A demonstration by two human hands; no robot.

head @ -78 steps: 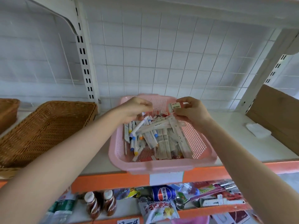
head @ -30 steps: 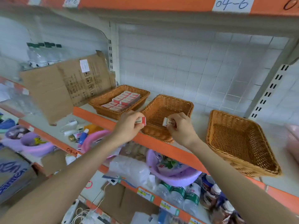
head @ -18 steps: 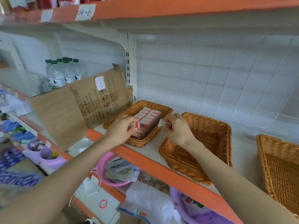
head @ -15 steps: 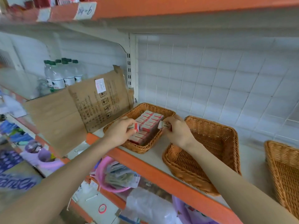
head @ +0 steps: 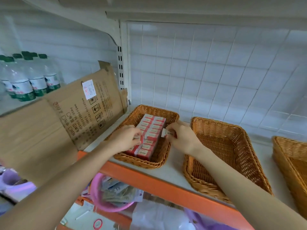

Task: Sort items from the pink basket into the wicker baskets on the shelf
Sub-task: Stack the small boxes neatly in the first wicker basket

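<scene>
Left grip first: we have its fingers curled round a small red-and-white box, low inside the left wicker basket. The box sits against the packed boxes lying there in two rows. Our right grip pinches a second box just above that basket's right rim. The pink basket is out of view.

The risks, as we judge them, are two. The rows are tight, so pushing a box in may lift or skew a neighbour. The second box hangs at the rim and, if let go too soon, could drop onto the shelf between baskets.

Around us, at far left, are water bottles and a cardboard flat, which leans close on the basket's left side. A middle wicker basket, bare inside, sits beside our right wrist. A third basket is at the right edge, and a pink basin sits on the shelf below.
</scene>
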